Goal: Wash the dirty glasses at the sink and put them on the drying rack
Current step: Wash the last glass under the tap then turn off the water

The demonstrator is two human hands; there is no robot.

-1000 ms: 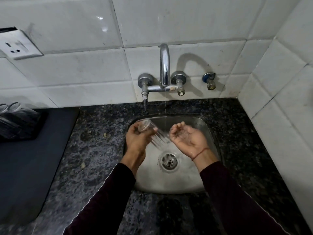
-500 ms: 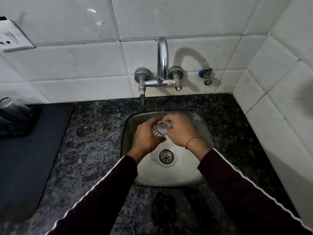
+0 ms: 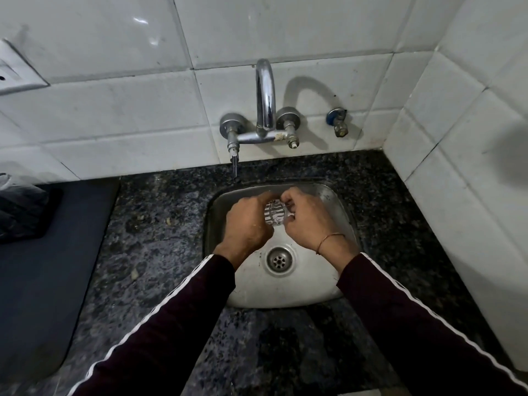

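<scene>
A clear ribbed glass (image 3: pixel 275 213) lies sideways over the steel sink (image 3: pixel 288 290), held between both hands. My left hand (image 3: pixel 247 224) wraps its left part and my right hand (image 3: pixel 307 221) grips its right end; most of the glass is hidden by the fingers. Both hands are below the chrome tap (image 3: pixel 265 101). A thin stream of water falls from the spout onto the glass.
The drain (image 3: pixel 279 260) sits just below the hands. Dark speckled granite counter (image 3: pixel 160 244) surrounds the sink. A dark mat (image 3: pixel 37 270) lies at left with a black bag (image 3: pixel 20 212) on it. White tiled walls close the back and right.
A second ago my left hand alone held the glass, with the right hand open beside it. The right hand has since closed on the glass, and both hands stay under the tap.
</scene>
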